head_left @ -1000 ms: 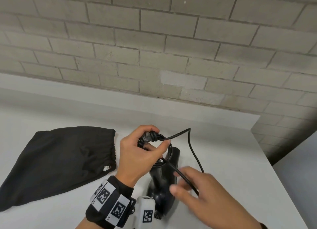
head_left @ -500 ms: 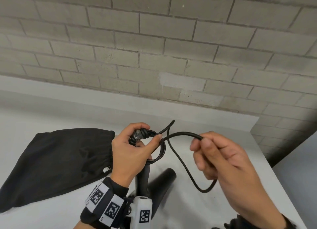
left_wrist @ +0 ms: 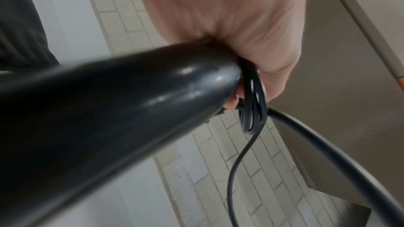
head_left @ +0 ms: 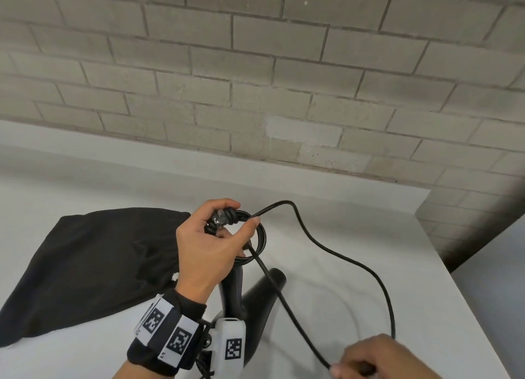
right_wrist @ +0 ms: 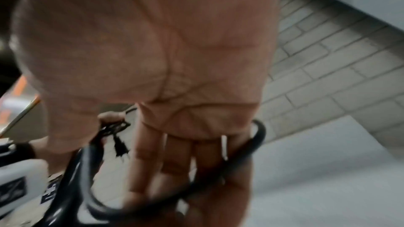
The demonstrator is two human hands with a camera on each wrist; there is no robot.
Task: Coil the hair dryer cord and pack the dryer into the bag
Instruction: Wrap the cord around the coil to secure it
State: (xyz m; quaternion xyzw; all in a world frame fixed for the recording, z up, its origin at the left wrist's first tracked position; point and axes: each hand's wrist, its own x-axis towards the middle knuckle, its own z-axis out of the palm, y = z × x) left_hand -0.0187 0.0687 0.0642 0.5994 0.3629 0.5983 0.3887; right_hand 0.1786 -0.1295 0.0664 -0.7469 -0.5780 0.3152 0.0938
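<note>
My left hand (head_left: 227,230) grips a small coil of black cord (head_left: 260,238) together with the top of the black hair dryer's handle (head_left: 233,290), thumb pressed on the coil. The dryer (left_wrist: 109,110) hangs below that hand, its body (head_left: 260,296) over the table. Two strands of loose cord (head_left: 349,260) run from the coil to my right hand (head_left: 360,363), which pinches them at the near right. The right wrist view shows cord (right_wrist: 218,170) lying across my fingers and the plug (right_wrist: 120,148) dangling by the left hand. The black cloth bag (head_left: 85,265) lies flat to the left.
The white table (head_left: 369,236) ends at a right edge (head_left: 443,265) close to the right hand, with a drop beyond it. A grey brick wall (head_left: 255,66) stands behind a low white ledge (head_left: 142,162).
My right hand dropped from beside the left hand to the near right, drawing the loose cord out into a long loop. The left hand kept hold of the coil and dryer.
</note>
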